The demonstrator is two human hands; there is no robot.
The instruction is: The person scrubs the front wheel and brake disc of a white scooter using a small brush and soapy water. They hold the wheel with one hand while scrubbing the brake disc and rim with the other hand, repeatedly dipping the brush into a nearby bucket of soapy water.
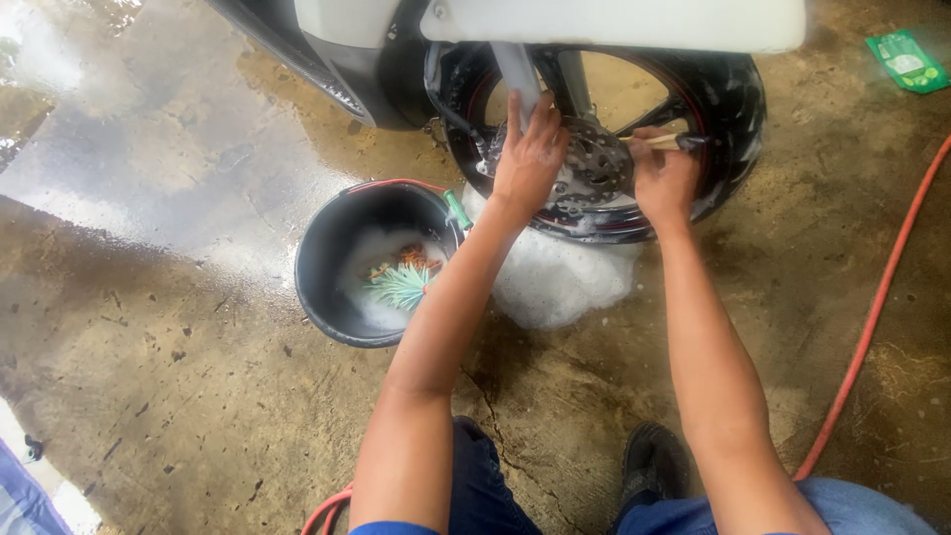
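Black and soapy, the motorcycle front wheel [693, 119] is standing on the wet concrete floor [178, 347], with a silver brake disc [597, 163] showing at its hub. The left hand [530, 154] is resting flat against the disc and the fork leg [519, 74], fingers spread and holding nothing. The right hand [664, 178] is closing around the wooden handle of a small brush [666, 142], whose head is pressing against the inside of the rim just beside the disc. White foam [560, 282] is pooling on the floor directly under the wheel. Near the left forearm, a black bucket [322, 258] is sitting on the concrete, holding suds and a green-bristled brush [401, 285]; a green-handled tool [457, 210] is leaning on its rim. An orange hose [872, 317] is curving along the floor to the right, well apart from the wheel, and a green packet [906, 61] is lying near the upper right corner. A dark shoe [652, 464] is showing between the person's knees.
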